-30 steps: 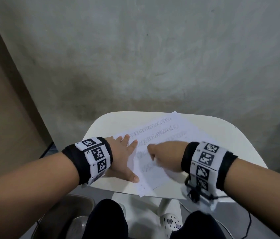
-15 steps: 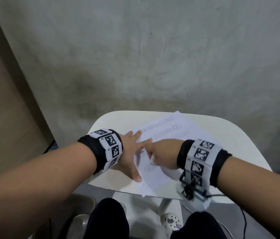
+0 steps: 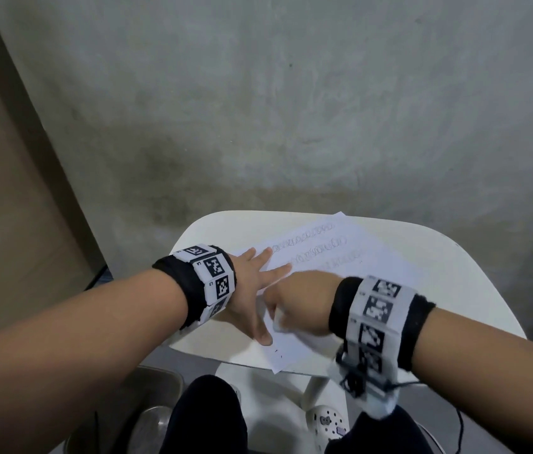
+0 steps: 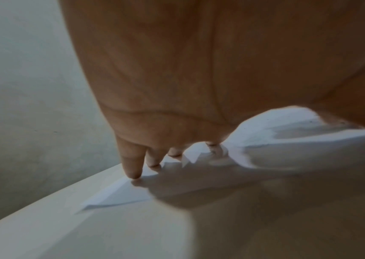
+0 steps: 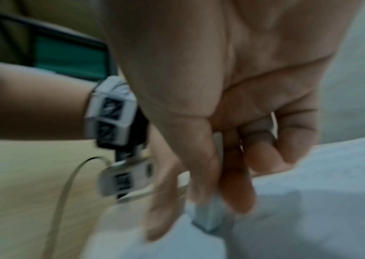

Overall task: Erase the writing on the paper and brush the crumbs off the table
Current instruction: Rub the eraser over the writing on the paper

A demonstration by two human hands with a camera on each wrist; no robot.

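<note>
A white sheet of paper (image 3: 350, 257) with rows of pencil loops at its far end lies askew on a small white table (image 3: 448, 290). My left hand (image 3: 255, 290) lies flat on the sheet's left part, fingers spread and straight, holding it down. The left wrist view has those fingertips (image 4: 133, 172) pressing the paper (image 4: 119, 194). My right hand (image 3: 298, 303) pinches a small white eraser (image 3: 279, 322) between thumb and fingers, its end on the sheet near the left thumb. In the right wrist view the eraser (image 5: 210, 217) tip meets the paper (image 5: 310, 210).
A grey concrete wall (image 3: 291, 109) stands right behind the table. Below the table's near edge are my dark-clad knees (image 3: 206, 417), a white clog (image 3: 327, 424) on the floor and a metal bin (image 3: 147, 407) at the lower left. A cable (image 3: 458, 421) hangs from my right wrist.
My right hand with the eraser has shifted down the sheet toward the near edge. The pencil marks in the sheet's lower part have faded away. My left hand has slid slightly further onto the paper.
</note>
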